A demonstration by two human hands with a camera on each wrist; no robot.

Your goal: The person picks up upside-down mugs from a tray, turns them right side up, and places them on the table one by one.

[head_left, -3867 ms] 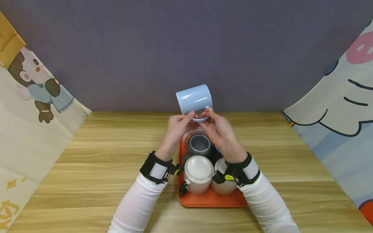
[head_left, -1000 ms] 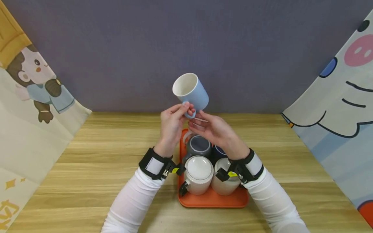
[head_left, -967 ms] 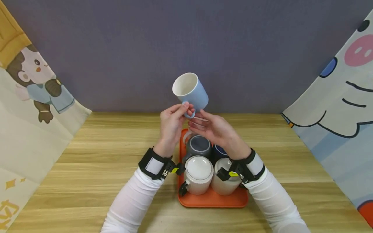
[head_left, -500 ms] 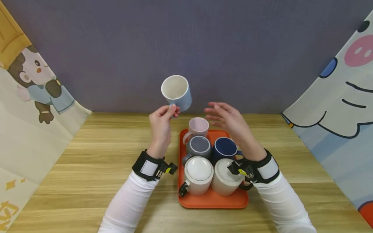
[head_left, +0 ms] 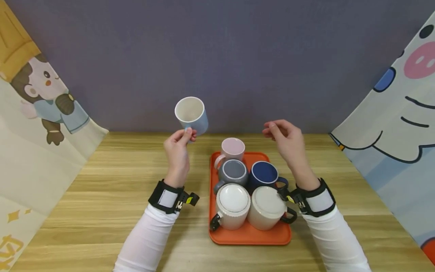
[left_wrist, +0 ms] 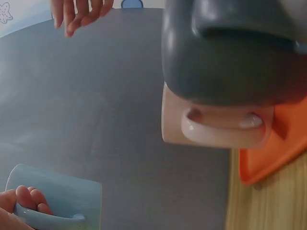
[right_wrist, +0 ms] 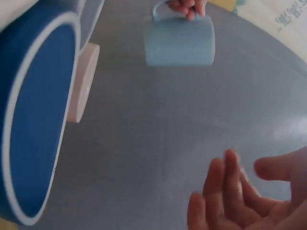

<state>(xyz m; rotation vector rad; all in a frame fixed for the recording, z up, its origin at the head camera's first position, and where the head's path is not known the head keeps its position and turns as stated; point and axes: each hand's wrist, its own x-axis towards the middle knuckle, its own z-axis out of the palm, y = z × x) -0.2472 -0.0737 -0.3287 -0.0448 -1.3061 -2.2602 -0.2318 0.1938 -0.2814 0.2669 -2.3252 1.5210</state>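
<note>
My left hand (head_left: 178,156) grips the handle of a light blue mug (head_left: 197,122) with a white inside, held in the air to the left of the tray, its mouth turned up toward me. In the left wrist view curled fingers (left_wrist: 29,199) pass through the mug's handle. My right hand (head_left: 292,145) hovers at the right, behind the tray, fingers loosely bent and holding nothing. Upside down on the orange tray (head_left: 251,237) stand a white mug (head_left: 233,198), a cream mug (head_left: 268,204), a grey mug (head_left: 234,170) and a navy mug (head_left: 265,173). Behind them is a pink mug (head_left: 232,147).
The tray sits on a wooden table (head_left: 119,196) against a dark grey backdrop (head_left: 217,56). Black handles stick out from the white and cream mugs at the tray's sides. Printed cloths (head_left: 44,143) hang left and right.
The light blue mug was turned from lying sideways to mouth up. My right hand came off it and moved right. My left hand carried the mug left and slightly down.
</note>
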